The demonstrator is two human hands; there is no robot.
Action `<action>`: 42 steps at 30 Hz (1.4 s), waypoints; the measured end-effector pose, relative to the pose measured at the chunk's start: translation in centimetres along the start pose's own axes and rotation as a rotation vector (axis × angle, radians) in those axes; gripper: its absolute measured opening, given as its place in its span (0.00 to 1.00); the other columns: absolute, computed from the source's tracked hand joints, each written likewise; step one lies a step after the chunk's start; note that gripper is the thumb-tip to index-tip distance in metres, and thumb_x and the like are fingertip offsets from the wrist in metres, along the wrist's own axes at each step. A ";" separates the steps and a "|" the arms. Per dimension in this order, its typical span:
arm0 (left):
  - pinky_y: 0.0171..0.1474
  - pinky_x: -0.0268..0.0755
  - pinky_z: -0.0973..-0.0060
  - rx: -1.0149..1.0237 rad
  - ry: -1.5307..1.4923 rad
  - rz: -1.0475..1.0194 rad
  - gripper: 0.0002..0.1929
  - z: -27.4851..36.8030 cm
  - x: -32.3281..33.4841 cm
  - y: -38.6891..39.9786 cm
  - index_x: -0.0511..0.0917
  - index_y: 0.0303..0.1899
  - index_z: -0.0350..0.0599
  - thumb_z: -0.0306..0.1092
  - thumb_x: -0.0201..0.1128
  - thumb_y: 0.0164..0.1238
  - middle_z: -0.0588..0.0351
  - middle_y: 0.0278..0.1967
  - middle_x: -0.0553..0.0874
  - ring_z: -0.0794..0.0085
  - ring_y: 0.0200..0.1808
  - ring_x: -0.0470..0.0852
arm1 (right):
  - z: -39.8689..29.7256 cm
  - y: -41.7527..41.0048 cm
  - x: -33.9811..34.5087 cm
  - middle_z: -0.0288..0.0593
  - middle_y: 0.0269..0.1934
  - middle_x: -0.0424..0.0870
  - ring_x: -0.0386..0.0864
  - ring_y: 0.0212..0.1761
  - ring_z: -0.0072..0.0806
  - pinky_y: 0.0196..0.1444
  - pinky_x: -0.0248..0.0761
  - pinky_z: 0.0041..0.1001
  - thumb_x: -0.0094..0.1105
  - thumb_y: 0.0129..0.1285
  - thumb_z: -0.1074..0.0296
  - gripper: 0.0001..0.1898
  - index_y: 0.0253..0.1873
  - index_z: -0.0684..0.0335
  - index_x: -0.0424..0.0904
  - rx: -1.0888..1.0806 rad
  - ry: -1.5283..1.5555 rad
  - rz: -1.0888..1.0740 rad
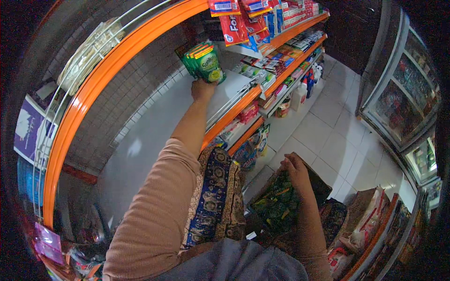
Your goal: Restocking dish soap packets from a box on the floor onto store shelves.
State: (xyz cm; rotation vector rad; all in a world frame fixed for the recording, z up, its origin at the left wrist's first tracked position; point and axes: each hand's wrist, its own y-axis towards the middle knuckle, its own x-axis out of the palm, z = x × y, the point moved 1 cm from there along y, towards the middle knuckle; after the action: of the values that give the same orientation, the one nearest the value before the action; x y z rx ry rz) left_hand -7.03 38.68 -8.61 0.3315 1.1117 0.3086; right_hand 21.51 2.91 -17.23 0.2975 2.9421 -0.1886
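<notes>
My left hand [203, 90] reaches out over the white shelf board [140, 147] and grips the lower edge of green Sunlight pouches [205, 63]. Several of these pouches stand upright in a row, one behind another, near the board's far end. The fingertips of this hand are partly hidden. Lower down at the right, my right hand [295, 168] hangs over an open cardboard carton [318, 182], with nothing seen in its fingers. Dark green pouches [276, 207] fill the carton; my right forearm covers part of them.
An orange shelf edge [233, 117] runs along the board's right side. Red sachets [233, 28] hang above it. Packaged goods fill further shelves [281, 63]. A glass-fronted cabinet [400, 102] stands right, across the tiled floor [320, 130]. White wire racks [95, 52] border the left.
</notes>
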 end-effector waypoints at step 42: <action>0.47 0.72 0.55 -0.107 -0.006 0.165 0.20 -4.8 -0.1 3.0 0.82 0.34 0.47 0.54 0.57 0.54 0.45 0.37 0.84 0.50 0.43 0.81 | 1.2 -0.3 0.1 0.54 0.51 0.77 0.74 0.55 0.47 0.56 0.66 0.37 0.49 0.66 0.53 0.21 0.55 0.63 0.72 -0.034 -0.127 0.028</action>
State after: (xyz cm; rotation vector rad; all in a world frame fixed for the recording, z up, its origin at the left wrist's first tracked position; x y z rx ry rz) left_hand -11.68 41.88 -9.29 0.3291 1.0596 0.5111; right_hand 21.53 2.42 -18.41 0.3100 2.8113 -0.1478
